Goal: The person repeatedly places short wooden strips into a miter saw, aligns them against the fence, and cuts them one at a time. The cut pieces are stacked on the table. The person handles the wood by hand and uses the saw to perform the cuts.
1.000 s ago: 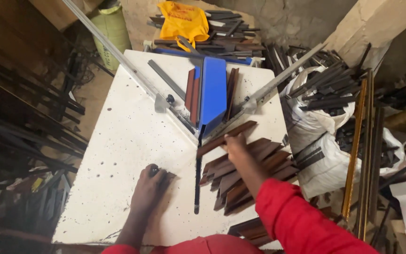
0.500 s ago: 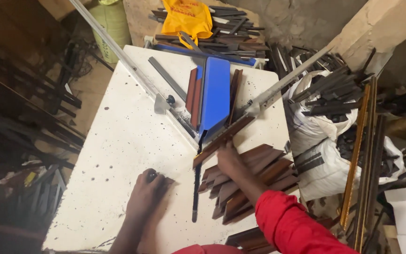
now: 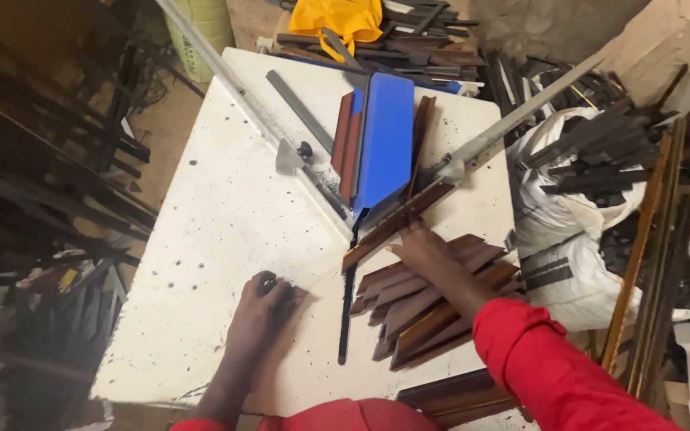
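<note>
Right hand [image 3: 425, 251] pressing flat, open, on brown moulding strip [image 3: 397, 225], its long axis running near-left to far-right; left hand [image 3: 261, 307] gripping a dark knob [image 3: 267, 282] on desk [image 3: 217, 199].

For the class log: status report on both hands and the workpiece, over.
Left hand gripping black knob. Right hand pressing brown moulding strip against metal fence. Cut strips piled underneath.

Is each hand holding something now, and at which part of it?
The left hand is closed on a small dark knob on the white table. The right hand presses a brown moulding strip near its middle, against the metal guide rail.
</note>
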